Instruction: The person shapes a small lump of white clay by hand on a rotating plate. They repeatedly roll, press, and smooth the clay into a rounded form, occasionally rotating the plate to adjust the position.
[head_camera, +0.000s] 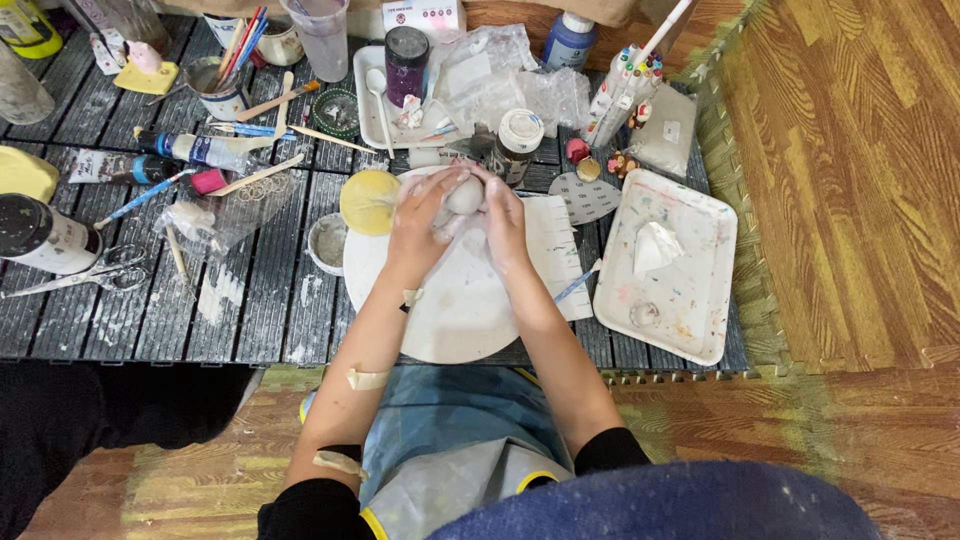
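A pale grey lump of clay (465, 196) sits between both of my hands above a round white board (455, 315). My left hand (420, 222) cups the lump from the left, and my right hand (503, 220) presses on it from the right. Both hands are dusted white. Strips of tape stick to my left forearm. A yellow round sponge (369, 201) lies just left of my left hand.
A white paint-stained tray (690, 300) with a crumpled tissue (655, 246) lies at the right. A small bowl (326, 243), scissors (95, 272), paint tubes, brushes, jars and plastic bags crowd the dark slatted mat (150, 310). Wooden floor lies to the right.
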